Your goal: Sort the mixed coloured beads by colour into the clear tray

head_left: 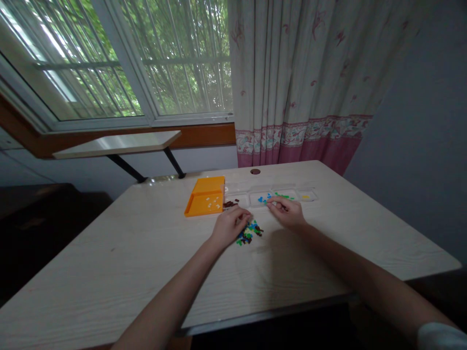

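My left hand (229, 226) rests at the left edge of a mixed pile of small blue, green and brown pieces (251, 232), its fingers curled together. Whatever lies between those fingertips is too small to make out. Over the near edge of a clear tray (250, 200), my right hand (288, 212) has thumb and fingers pinched, close to the blue pieces (260, 199); I cannot tell what it holds. Green pieces (283, 195) sit in the compartment behind that hand, and yellow ones (305, 197) farther right. Brown pieces (230, 203) lie at the left end.
An open orange case (203, 185) with several white pieces (213, 203) stands left of the clear trays. A raised shelf (124, 142) on black legs is at the table's back left. The pale tabletop (146, 243) has a round hole (255, 171) near its far edge.
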A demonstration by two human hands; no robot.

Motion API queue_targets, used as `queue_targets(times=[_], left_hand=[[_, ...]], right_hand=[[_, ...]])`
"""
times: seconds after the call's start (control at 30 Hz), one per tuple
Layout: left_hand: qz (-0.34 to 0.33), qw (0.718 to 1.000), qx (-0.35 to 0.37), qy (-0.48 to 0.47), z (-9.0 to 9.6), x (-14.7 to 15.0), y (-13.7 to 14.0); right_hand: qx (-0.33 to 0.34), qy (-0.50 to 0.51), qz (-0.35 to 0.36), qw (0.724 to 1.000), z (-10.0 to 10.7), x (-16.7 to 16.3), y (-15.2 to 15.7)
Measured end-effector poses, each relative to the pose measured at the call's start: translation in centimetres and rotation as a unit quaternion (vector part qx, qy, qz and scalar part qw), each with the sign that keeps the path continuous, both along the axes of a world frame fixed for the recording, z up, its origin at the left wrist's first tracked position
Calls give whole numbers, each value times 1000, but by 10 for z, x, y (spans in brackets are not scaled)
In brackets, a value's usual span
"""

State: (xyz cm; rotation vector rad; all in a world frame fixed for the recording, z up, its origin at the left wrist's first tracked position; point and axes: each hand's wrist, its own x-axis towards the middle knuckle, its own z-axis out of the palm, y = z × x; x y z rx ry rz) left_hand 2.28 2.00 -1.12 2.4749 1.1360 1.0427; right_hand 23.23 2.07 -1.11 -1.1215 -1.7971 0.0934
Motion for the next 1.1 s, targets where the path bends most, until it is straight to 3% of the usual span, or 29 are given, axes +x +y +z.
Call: queue_targets(times=[0.2, 0.37, 0.53, 0.73, 0.97, 1.1], left_hand=[[17, 999, -18, 25, 1, -2, 2], [14, 999, -26, 31, 1, -2, 2], [14, 999, -29, 32, 1, -3, 3], [18, 999, -30, 28, 2, -6, 2], [39, 998, -33, 49, 6, -14, 7], [21, 991, -81, 109, 9, -21, 8]], right_hand=[[71, 14, 4, 997, 3, 4, 3], [77, -4, 17, 997, 1, 2, 3], [50, -22, 0, 999, 4, 6, 3], [-11, -128, -31, 991, 10, 28, 12], [-124, -223, -194, 947, 9, 58, 30], [-165, -246, -201, 934, 7, 61, 32]])
